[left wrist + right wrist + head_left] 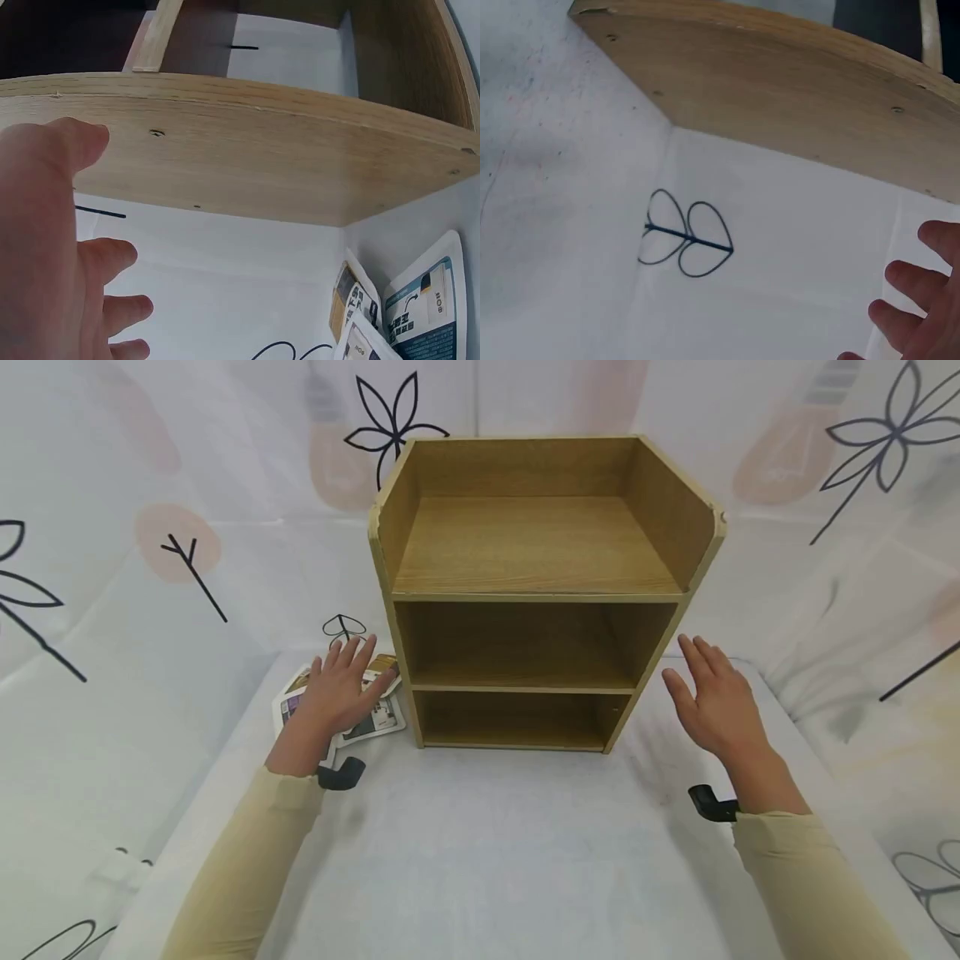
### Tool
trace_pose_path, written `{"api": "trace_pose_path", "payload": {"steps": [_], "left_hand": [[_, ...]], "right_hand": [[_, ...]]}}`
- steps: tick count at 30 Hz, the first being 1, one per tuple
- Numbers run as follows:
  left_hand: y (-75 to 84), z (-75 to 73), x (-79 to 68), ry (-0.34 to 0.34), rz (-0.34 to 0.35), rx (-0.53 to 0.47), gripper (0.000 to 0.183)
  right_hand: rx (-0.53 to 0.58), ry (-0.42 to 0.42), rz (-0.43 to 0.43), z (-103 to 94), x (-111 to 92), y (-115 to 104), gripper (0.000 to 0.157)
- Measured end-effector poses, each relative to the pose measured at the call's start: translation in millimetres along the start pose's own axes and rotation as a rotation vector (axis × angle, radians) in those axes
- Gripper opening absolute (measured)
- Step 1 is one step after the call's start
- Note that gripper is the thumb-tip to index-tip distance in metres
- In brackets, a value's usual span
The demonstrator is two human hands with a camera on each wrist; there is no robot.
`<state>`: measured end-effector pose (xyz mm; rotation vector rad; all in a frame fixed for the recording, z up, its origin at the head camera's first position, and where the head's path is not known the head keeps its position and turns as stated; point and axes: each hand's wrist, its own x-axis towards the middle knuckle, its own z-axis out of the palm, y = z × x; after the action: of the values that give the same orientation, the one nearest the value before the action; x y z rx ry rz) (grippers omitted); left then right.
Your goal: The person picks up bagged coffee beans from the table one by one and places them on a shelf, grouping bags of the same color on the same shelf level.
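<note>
A light wooden shelf unit [536,597] stands upright at the back of the white table, its three tiers bare. To its left my left hand [333,689] is held with fingers spread, overlapping some printed packets in the head view. The left wrist view has that hand [52,240] beside the unit's side panel [247,150], thumb close to the wood. On the other side my right hand [716,706] is raised, fingers straight and holding nothing. Its fingertips [904,281] show below the opposite side panel [780,90] in the right wrist view.
Several flat printed packets [375,720] lie at the table's back left, next to the unit's foot. White cloth [247,468] with line-drawn leaves hangs behind and along both sides. The white tabletop [510,852] stretches in front of the unit.
</note>
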<state>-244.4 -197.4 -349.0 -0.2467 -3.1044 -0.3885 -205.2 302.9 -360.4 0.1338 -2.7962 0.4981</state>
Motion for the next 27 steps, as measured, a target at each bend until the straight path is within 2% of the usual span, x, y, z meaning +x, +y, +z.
{"api": "trace_pose_path", "payload": {"steps": [10,23,27], "left_hand": [[-0.9,2.6,-2.8,-0.003,0.031,-0.113,0.081],[5.9,14.2,-4.5,0.013,0.1,-0.334,0.074],[8.2,16.3,-4.9,0.006,0.107,-0.391,0.073]], "right_hand": [[0.208,-0.003,0.037,-5.0,-2.6,-13.8,0.063],[0.409,0.003,0.11,0.6,-5.6,-31.7,0.055],[0.463,0.027,0.079,3.4,-4.2,-36.0,0.054]]}}
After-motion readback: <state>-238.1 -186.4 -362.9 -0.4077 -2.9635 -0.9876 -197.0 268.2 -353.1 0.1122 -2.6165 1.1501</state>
